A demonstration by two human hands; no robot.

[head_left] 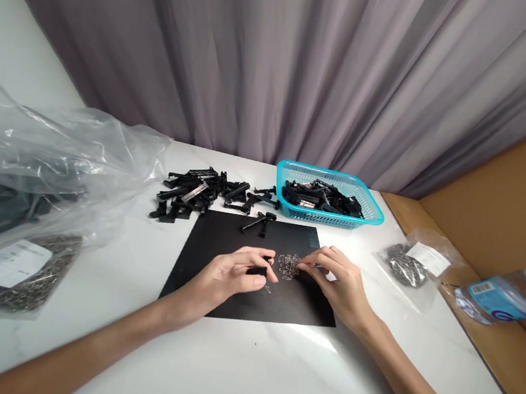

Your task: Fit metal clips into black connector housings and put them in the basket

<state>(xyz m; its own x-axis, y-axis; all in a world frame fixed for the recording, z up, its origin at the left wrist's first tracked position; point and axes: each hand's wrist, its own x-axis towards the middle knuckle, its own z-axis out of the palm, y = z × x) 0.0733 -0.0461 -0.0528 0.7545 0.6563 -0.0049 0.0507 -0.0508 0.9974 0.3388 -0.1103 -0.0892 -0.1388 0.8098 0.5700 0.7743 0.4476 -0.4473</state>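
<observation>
Above the black mat [222, 237], my left hand [237, 271] is curled with thumb and fingers around a small black plastic part [258, 270], mostly hidden by the fingers. A small red spot shows near its fingertips. My right hand [333, 275] has its thumb and index finger pinched together at the right edge of a little pile of shiny bent-wire pieces [288, 266]. What lies between those fingertips is too small to make out. One loose wire piece [267, 289] rests on the mat below my left fingertips. A black hinged part [260, 223] lies at the mat's far edge.
Black plastic parts [195, 190] are heaped beyond the mat. A turquoise basket [329, 219] holds more. Bags of metal pieces lie left [33, 281] and right [408, 265], beside a large clear plastic bag [116, 149] and a water bottle [505, 299]. A curtain [273, 60] hangs behind.
</observation>
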